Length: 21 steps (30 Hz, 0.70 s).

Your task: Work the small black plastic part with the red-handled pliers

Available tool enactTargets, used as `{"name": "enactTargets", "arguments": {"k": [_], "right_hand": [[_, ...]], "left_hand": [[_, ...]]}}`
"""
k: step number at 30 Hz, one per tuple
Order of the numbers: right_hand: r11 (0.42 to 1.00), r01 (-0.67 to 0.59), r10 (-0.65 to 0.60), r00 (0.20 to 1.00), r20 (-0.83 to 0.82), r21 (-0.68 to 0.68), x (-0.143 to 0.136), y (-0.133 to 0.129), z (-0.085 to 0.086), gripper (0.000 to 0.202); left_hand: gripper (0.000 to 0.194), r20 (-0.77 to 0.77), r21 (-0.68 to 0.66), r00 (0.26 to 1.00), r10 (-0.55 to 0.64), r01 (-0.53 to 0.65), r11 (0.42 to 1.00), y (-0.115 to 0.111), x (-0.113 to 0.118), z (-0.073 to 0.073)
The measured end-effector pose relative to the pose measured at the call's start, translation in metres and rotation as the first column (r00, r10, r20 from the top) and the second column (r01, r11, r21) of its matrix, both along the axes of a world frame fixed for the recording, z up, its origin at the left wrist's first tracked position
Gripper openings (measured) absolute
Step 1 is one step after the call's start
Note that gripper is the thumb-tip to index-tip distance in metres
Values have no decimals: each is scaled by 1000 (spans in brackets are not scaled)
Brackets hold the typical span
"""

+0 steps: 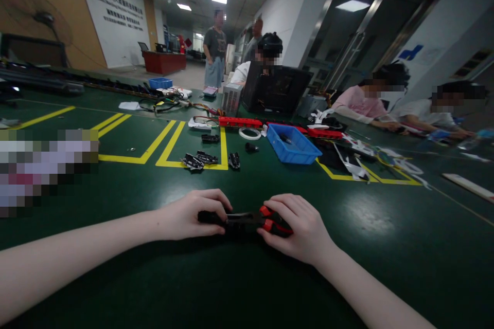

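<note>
Low over the green table, my left hand (pixel 189 216) is closed around a dark, narrow part (pixel 208 217), mostly covered by the fingers. My right hand (pixel 303 226) grips pliers with red-and-black handles (pixel 267 224). Their dark jaws point left and meet the part beside my left fingertips; whether they are clamped on it I cannot tell. Beyond my hands lie several broken-looking black plastic pieces (pixel 193 161), one of them apart at the right (pixel 233 160). A small black cylindrical object (pixel 251 147) rests farther right.
A blue bin (pixel 295 150) stands ahead to the right, near a white ring-shaped roll (pixel 250 134) and red bars (pixel 240 122). Yellow tape (pixel 193 165) marks the green tabletop (pixel 127 288). Farther back are a black computer case (pixel 276 87), cables and several people. A blurred-out object (pixel 46 169) lies left.
</note>
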State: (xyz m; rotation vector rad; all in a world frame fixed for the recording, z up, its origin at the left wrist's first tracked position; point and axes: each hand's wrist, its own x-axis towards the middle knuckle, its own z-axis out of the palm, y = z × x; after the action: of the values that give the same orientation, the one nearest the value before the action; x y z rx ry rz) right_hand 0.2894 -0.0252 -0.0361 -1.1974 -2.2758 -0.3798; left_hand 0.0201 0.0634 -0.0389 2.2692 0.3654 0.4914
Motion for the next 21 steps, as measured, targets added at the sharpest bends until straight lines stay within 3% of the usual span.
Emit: {"name": "enactTargets", "arguments": {"k": [21], "right_hand": [[993, -5, 11, 999, 49, -118, 0, 0, -1, 26]], "left_hand": [[11, -17, -16, 1000, 23, -24, 1000, -2, 0, 2]]}}
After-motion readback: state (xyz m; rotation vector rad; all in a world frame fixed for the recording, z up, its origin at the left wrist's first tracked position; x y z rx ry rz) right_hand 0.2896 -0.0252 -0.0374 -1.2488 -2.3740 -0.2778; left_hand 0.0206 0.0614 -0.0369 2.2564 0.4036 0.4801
